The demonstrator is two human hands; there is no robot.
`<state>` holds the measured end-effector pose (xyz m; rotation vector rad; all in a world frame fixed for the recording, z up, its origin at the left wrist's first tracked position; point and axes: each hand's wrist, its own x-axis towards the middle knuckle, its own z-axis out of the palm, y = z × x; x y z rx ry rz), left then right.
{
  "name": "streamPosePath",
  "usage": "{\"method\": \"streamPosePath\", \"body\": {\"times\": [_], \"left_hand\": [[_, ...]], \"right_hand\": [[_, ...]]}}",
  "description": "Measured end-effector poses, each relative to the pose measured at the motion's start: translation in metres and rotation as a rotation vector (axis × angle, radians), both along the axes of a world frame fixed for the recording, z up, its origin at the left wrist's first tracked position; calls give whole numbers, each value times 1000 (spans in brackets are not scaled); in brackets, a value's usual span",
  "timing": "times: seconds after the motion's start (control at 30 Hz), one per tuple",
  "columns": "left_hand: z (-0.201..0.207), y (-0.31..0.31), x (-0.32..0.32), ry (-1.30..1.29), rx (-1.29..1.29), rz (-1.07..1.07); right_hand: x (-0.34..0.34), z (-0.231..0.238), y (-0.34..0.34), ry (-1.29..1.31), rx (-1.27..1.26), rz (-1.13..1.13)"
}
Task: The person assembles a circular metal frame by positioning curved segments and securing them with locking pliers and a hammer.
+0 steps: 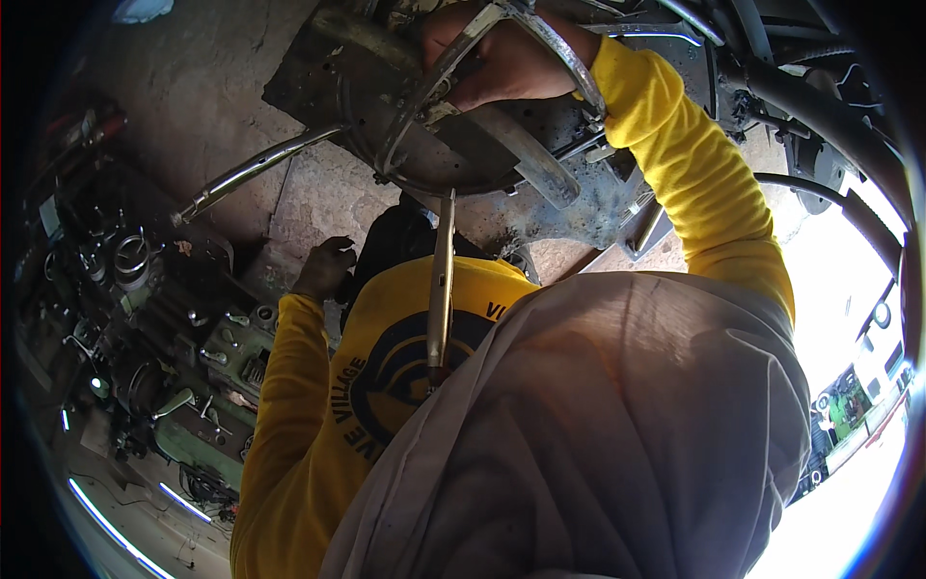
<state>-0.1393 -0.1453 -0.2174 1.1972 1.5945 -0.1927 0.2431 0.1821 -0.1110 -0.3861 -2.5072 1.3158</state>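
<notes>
My right hand (pixel 511 58) reaches forward into a metal frame of curved flat bars (pixel 439 82) joined at the top over a ring. Its fingers are bent together around a small part near a bar, partly hidden by the frame. Beneath the hand lies a dark metal plate (pixel 347 72), with a flat steel bar (pixel 526 154) slanting out to the right. One leg of the frame (pixel 256 174) points left, another (pixel 441 280) points toward my chest. My left hand (pixel 326 267) is in shadow beside my dark-trousered leg, fingers loosely extended, apparently holding nothing.
Green machinery with levers (pixel 217 352) stands on the left. Thick dark tubes (pixel 810 106) and a hose cross the right side. A metal sheet (pixel 555 227) lies under the frame. Grey cloth (pixel 598 415) covers much of the lower view. Bright daylight enters at the right.
</notes>
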Motion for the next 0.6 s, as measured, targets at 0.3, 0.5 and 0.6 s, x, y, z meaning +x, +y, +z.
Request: {"method": "streamPosePath", "body": {"times": [0.3, 0.5, 0.6], "left_hand": [[10, 6, 9, 27, -60, 91], [-15, -11, -26, 19, 437, -703], [-8, -8, -16, 8, 176, -405]], "right_hand": [[1, 0, 1, -17, -15, 1], [5, 2, -1, -45, -4, -22], [5, 0, -4, -92, 10, -40]]}}
